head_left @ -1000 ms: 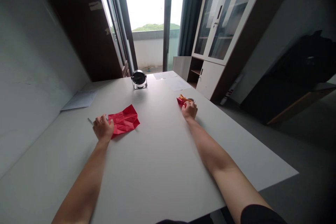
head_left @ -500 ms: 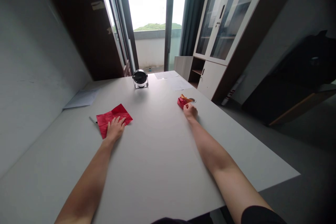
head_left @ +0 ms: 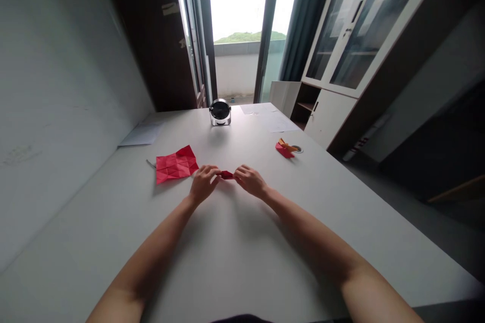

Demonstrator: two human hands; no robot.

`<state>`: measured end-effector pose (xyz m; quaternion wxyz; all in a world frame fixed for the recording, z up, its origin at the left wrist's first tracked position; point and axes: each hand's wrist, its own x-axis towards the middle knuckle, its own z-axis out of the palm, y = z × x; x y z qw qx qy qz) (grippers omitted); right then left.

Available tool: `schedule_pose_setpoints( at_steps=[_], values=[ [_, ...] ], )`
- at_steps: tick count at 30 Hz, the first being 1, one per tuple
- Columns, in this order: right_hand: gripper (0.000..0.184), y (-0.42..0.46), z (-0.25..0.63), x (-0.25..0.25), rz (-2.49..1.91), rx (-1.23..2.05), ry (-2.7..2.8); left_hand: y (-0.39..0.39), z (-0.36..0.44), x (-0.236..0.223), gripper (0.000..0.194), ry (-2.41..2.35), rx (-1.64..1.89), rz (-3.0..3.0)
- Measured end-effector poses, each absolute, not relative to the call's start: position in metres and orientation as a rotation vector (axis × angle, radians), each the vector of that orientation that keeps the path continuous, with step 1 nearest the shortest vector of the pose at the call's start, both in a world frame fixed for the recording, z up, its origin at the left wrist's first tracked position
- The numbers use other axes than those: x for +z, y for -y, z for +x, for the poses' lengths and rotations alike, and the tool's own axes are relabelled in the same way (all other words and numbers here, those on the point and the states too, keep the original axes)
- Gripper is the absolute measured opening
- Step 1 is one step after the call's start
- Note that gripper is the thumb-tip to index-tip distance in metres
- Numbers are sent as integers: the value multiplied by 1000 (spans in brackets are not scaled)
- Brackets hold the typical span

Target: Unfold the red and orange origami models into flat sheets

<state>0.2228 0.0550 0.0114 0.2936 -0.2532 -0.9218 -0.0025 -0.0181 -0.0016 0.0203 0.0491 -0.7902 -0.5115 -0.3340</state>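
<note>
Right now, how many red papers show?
3: creased sheet at left, small piece between left hand and right hand, folded piece with orange paper at right; more may hide.

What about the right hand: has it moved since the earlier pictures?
Yes: the right hand has moved left and toward the camera, judged against the round black-and-silver object on the table.

Bare forearms point(head_left: 159, 246), dark clothing point(head_left: 242, 319)

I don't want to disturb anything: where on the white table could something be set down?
Bare table shows between the forearms, and between the round device and small red piece. Crowded: that piece, held by left hand and right hand, near the red sheet; also the orange-and-red papers.
</note>
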Motion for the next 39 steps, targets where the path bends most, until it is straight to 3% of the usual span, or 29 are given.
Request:
schedule_pose_setpoints(
  at_steps=[13, 29, 39],
  values=[
    [10, -43, 215, 12, -595, 205, 2486, 6, -12, 19, 12, 1605, -692, -2458],
    [15, -42, 209, 9, -760, 768, 2205, 7, -11, 23, 14, 1543, -665, -2506],
    [15, -42, 208, 13, -854, 874, 2169, 6, -12, 21, 13, 1549, -667, -2541]
  ],
)
